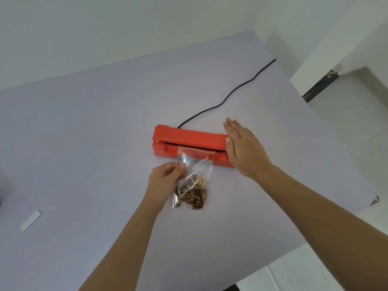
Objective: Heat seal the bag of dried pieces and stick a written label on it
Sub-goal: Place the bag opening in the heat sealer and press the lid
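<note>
Clear bag (194, 175) lying flat on the pale desk (94, 133), its open top edge inserted in the slot of the red heat sealer (190, 143); the dried pieces (193, 195), brown and tan, gathered at the bag's near end, well clear of the slot. Left hand (165, 181) at the bag's left edge, thumb and fingers (181, 167) pinching the film just below the sealer. Right hand (244, 148) laid over the right end of the sealer's upper arm, palm down, fingers (232, 126) straight and pressed together, thumb against the arm's end face. A narrow dark gap shows between the upper arm and the base along the slot. Black power cord (228, 95) leaving the sealer's rear and running across the desk to its far right edge. White label strip (30, 220) lying on the desk at near left, well apart from bag and sealer; whether it bears writing cannot be told.
</note>
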Available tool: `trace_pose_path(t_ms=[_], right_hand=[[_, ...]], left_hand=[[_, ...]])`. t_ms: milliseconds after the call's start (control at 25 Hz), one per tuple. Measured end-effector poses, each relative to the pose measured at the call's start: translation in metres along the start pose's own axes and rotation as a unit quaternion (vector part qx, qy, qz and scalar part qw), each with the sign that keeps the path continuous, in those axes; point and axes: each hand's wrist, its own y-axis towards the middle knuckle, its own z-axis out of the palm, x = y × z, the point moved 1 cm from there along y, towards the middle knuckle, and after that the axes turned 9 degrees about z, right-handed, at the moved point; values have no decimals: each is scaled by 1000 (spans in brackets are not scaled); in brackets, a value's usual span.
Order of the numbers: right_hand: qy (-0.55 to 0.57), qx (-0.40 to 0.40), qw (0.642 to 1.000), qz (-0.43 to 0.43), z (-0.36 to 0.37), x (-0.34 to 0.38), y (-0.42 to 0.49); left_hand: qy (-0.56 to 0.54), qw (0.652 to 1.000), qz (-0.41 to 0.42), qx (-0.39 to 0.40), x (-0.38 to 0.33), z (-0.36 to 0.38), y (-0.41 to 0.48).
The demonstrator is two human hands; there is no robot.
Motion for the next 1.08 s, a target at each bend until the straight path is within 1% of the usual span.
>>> trace_pose_path(t_ms=[400, 480, 640, 680, 880, 1000, 1080], right_hand=[[-1, 16, 1000, -11, -5, 2, -1], [-2, 32, 999, -16, -9, 3, -2], [8, 96, 995, -41, -27, 3, -3], [10, 93, 994, -53, -35, 5, -4], [44, 10, 992, -121, -93, 42, 1], [75, -44, 985, -147, -127, 83, 12], [114, -58, 977, -171, -137, 116, 23]], left_hand=[[-5, 1000, 1, -4, 2, 0, 0], [-6, 1000, 3, -5, 1, 0, 0], [-9, 1000, 2, -10, 0, 2, -2], [-12, 1000, -1, -12, -1, 2, -2], [-9, 1000, -13, -12, -2, 1, -3], [-6, 1000, -20, -14, -6, 1, -4], [-4, 1000, -21, -12, -9, 1, -5]])
